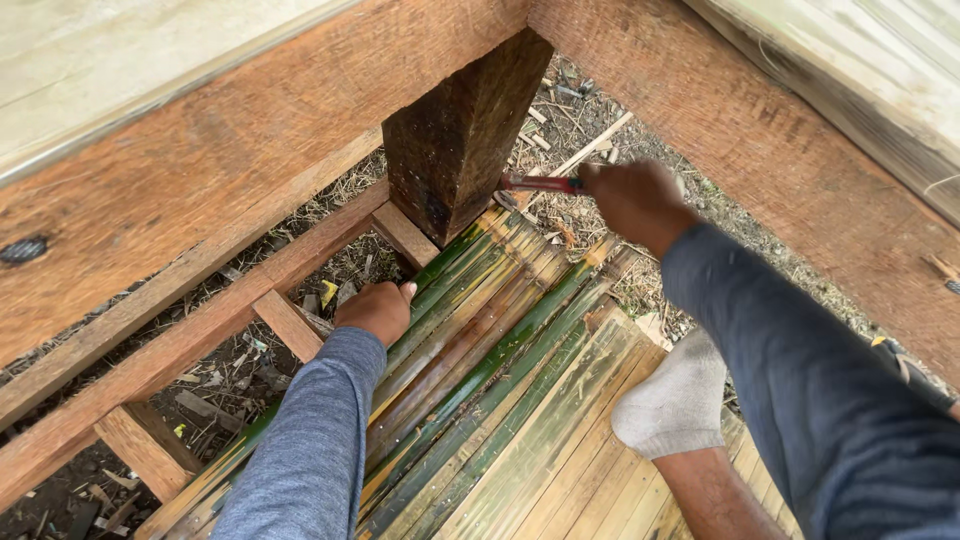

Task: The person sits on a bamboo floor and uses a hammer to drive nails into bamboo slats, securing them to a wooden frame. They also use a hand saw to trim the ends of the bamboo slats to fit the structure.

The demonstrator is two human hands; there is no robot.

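My left hand (377, 308) presses down on the left edge of a mat of split bamboo strips (490, 370), green and tan, laid over wooden floor joists. My right hand (635, 203) grips a red-handled tool (541, 183) whose tip points at the foot of a dark square wooden post (455, 135), just above the far end of the bamboo. Both arms wear blue-grey long sleeves. My foot in a grey sock (675, 400) rests on the bamboo at the right.
Reddish wooden beams (215, 160) cross overhead at left and right (760, 140). Short cross joists (290, 322) sit to the left of the bamboo, with gaps showing bare ground littered with wood chips and dry stalks (225, 375).
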